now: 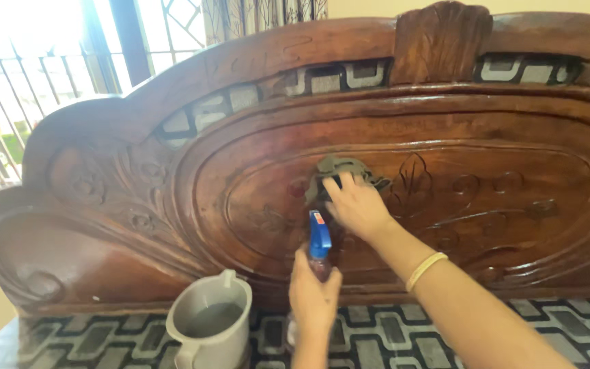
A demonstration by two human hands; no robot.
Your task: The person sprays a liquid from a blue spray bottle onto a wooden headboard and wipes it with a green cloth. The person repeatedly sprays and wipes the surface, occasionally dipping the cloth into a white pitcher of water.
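**A:** Head view, entry one. What does your right hand (358, 205) have?

**B:** My right hand lies flat on a grey-green cloth (339, 171), fingers (336, 190) spread a little and pressing it against the carved oval panel of the wooden headboard (240, 137). The cloth is bunched, and it sits at the middle of the panel, just left of a carved leaf. A pale yellow band (425, 270) circles that wrist.

**A:** And the left hand (313, 294)?

**B:** Left hand is wrapped around the neck of a spray bottle (319, 249), fingers closed snugly on it. The blue trigger head (319, 236) points up toward the panel, just below my right hand. The bottle's lower body is mostly hidden behind my hand.

**A:** Surroundings?

**B:** A grey plastic jug (211, 324) stands on the patterned black, grey and white bedding (390, 335), near my left hand and to its left. There seems to be liquid inside; how much I cannot tell. Behind the headboard's left end, a barred window (29, 89) is bright with daylight.
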